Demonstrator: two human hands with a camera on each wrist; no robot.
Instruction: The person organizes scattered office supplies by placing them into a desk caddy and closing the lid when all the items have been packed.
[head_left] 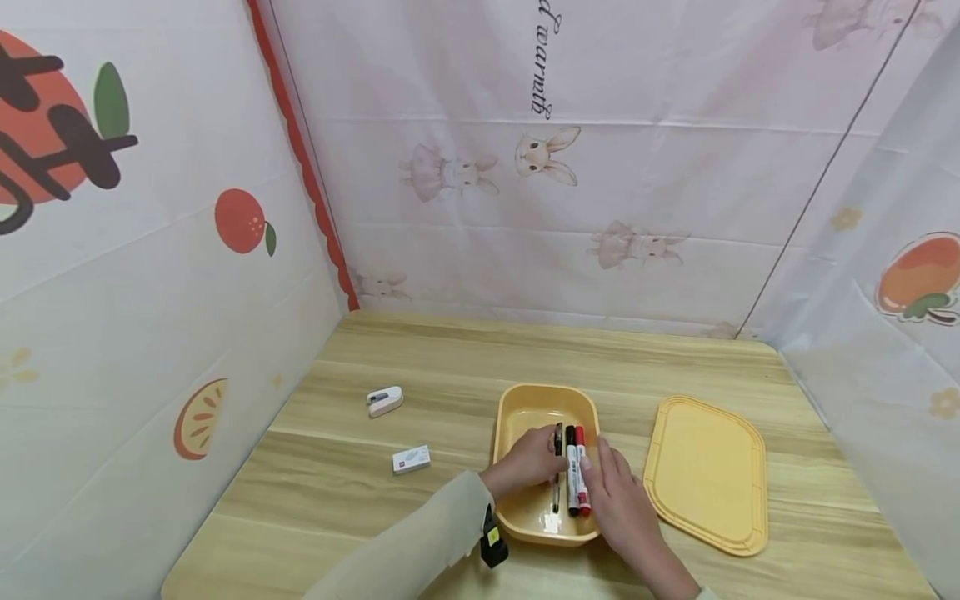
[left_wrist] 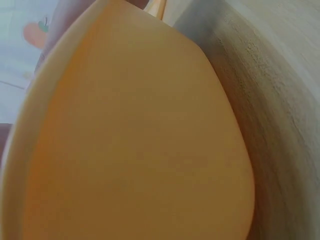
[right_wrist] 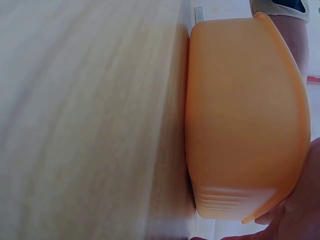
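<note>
A yellow plastic box (head_left: 517, 408) stands on the table. Inside it lie a black marker (head_left: 572, 483) and a red marker (head_left: 582, 492), side by side. Reaching over the left rim, my left hand (head_left: 531, 458) pinches a slim black pen (head_left: 557, 492) with a clear barrel, just left of the markers. My right hand (head_left: 621, 496) holds the box's right rim, fingers along the outside and thumb inside by the red marker. Both wrist views mostly show the box's outer wall (left_wrist: 150, 125), also seen as an orange-looking wall (right_wrist: 240, 115) beside my right hand.
A matching yellow lid (head_left: 705, 475) lies flat right of the box. To the left are a small white stapler (head_left: 385, 401) and a small white printed box (head_left: 411, 459). Printed curtains (head_left: 480, 275) hang behind and on both sides of the wooden table (head_left: 337, 517).
</note>
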